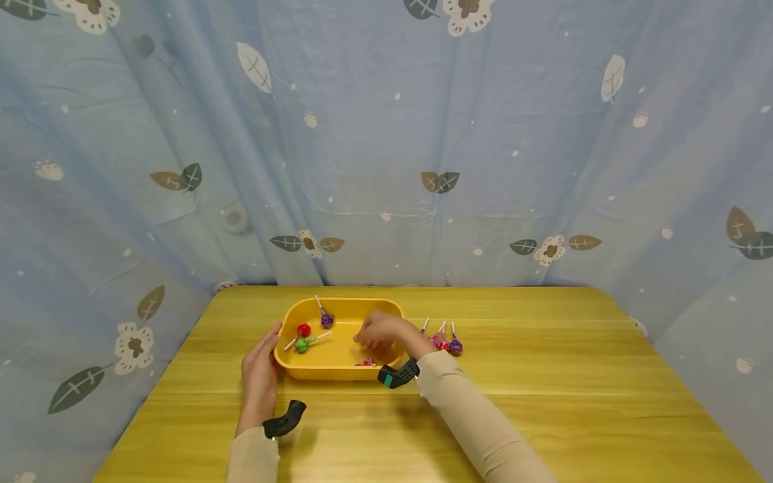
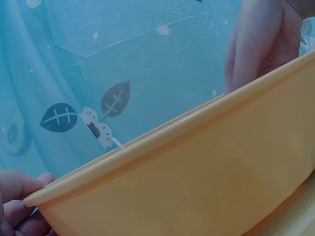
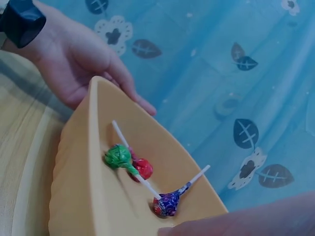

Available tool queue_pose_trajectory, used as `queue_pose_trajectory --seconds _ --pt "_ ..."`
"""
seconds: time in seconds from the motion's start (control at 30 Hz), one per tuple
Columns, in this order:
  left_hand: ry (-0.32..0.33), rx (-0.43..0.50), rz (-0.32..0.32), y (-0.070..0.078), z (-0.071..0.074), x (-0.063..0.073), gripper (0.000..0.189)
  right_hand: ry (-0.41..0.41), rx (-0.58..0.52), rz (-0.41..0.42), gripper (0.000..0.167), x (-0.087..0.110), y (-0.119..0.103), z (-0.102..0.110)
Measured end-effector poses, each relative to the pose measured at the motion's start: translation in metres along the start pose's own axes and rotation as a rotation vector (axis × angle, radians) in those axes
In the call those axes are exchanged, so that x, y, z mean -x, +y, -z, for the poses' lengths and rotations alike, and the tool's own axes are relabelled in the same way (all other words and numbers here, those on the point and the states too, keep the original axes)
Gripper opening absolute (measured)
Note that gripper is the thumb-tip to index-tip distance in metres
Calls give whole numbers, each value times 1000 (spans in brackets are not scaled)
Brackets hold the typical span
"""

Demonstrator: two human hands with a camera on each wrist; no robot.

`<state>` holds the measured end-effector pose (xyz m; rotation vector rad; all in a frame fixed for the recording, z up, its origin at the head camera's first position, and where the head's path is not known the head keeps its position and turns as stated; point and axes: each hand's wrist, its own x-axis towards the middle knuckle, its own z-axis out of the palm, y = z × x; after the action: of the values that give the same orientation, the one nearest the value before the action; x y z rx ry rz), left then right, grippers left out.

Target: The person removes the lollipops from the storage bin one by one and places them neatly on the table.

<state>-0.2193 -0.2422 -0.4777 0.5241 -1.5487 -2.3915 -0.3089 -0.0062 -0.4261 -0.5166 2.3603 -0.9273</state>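
Note:
My left hand [image 1: 260, 372] grips the left end of a yellow plastic bin [image 1: 314, 373]; in the left wrist view its thumb [image 2: 45, 179] lies at the rim. Inside the bin's left part are a red lollipop [image 1: 304, 330], a green lollipop [image 1: 302, 345] and a purple lollipop [image 1: 327, 320], its stick leaning on the far wall. My right hand [image 1: 382, 330] reaches down into the right part, fingers pointing downward. Close by, a pink-wrapped lollipop [image 1: 368, 361] shows near the front wall. The right fingertips are hidden, so I cannot tell whether they hold anything.
Right of the bin, partly behind my right forearm, several lollipops lie grouped on the wooden table [image 1: 543, 376], among them a dark purple lollipop [image 1: 455, 347] and a red one [image 1: 443, 345]. A blue patterned curtain [image 1: 386, 134] hangs behind the table's far edge.

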Motion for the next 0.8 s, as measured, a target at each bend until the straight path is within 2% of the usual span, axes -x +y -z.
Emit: queue_pose_trajectory --seconds 0.17,0.4,0.67,0.8 --pt "0 7 2 0 -1 -1 42 -49 42 -9 19 2 -2 -3" --pt "-9 -2 -2 0 0 -1 43 -137 -6 -13 3 8 -5 -7" --pt "-12 -21 1 0 1 0 43 -80 -104 -31 15 8 -1 -13" --pt "-14 -21 -1 0 1 0 43 -41 -156 -11 16 7 1 -14"
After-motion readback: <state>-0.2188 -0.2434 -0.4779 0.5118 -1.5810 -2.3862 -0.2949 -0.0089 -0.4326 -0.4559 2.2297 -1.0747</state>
